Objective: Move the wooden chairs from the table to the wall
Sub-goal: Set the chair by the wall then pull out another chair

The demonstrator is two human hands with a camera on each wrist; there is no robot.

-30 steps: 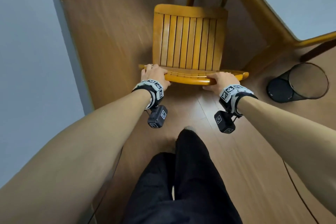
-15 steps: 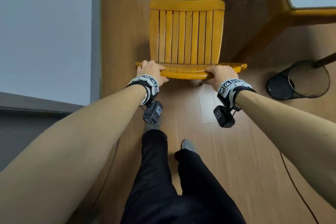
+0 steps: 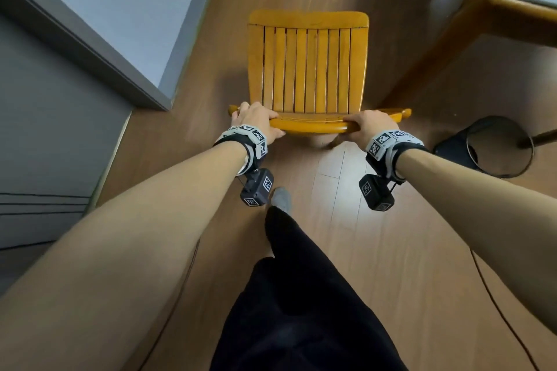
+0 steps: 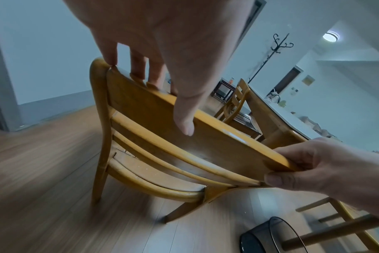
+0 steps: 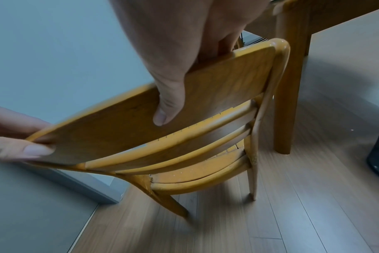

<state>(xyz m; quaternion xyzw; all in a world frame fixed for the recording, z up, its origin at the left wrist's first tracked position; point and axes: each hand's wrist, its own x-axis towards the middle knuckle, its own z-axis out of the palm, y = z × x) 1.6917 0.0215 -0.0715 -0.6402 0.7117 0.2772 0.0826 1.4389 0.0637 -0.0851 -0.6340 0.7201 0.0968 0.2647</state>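
Head view, left to right: a grey door (image 3: pixel 45 129) and its frame, then a pale wall (image 3: pixel 126 3), then the wooden chair (image 3: pixel 307 69) on the plank floor (image 3: pixel 361 235), then the table (image 3: pixel 494 18) at upper right with a black mesh bin (image 3: pixel 497 147) below it. The left hand (image 3: pixel 254 120) wraps the left end of the chair's curved top rail, fingers over the far side and thumb pressed on the near face; the right hand (image 3: pixel 372 126) grips the right end the same way. The chair sits between wall and table, clear of the table leg (image 5: pixel 288 85), and the wrist views cannot settle whether all its feet touch the floor.

Judging from this, the step in hand is carrying or sliding the chair toward the wall. Doing it well probably means keeping both grips level so the frame does not twist, steering the left rear leg past the door frame corner, and setting it down with the back near the wall (a second chair (image 4: pixel 236 99) waits at the table).

The chair is honey-coloured varnished wood: a seat of narrow parallel slats with thin gaps, a broad bowed top rail, two slimmer curved rails beneath, and tapered legs. Its lacquer looks smooth and slightly worn; the floor is matte laminate, the bin fine wire mesh
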